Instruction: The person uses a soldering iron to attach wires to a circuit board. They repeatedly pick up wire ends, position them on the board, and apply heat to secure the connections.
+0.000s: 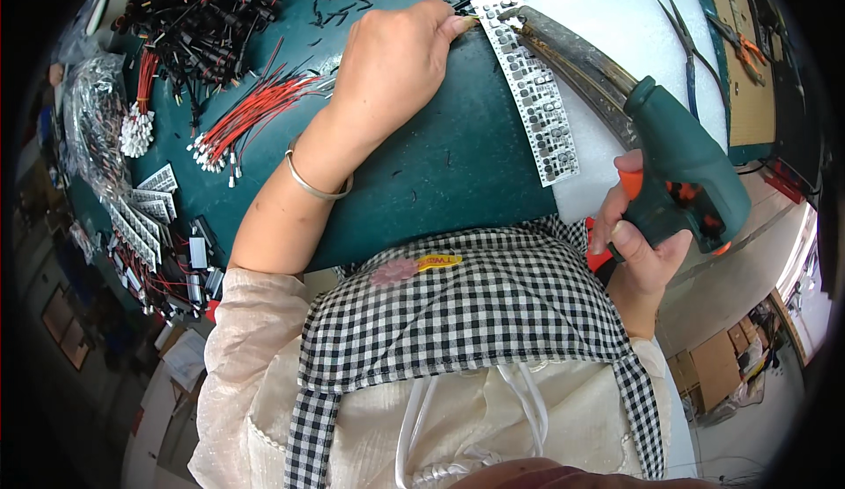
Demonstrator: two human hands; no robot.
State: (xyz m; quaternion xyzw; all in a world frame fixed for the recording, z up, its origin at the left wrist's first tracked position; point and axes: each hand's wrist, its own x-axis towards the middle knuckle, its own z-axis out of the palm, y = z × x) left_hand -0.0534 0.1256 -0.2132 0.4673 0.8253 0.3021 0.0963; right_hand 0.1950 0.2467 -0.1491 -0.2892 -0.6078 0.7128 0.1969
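Note:
My right hand [647,256] is wrapped around the handle of a green soldering gun [682,150], with fingers at its orange trigger. The gun's long, dark, stained front end reaches up and left to the top of a white circuit board strip [537,106]. That strip, covered with small grey and black parts, lies across the edge of a white foam sheet [616,40]. At the strip's upper left corner, my left hand [396,53] pinches thin wire [473,15] between thumb and forefinger. The exact contact under the gun's tip is too small to make out.
Red and black wires [255,115] with white connectors lie left of my forearm. Behind them is a heap of black cables [198,14]. Several small boards [145,216] stand at the left edge. Long-nosed pliers [682,58] and orange-handled cutters [739,49] lie at right.

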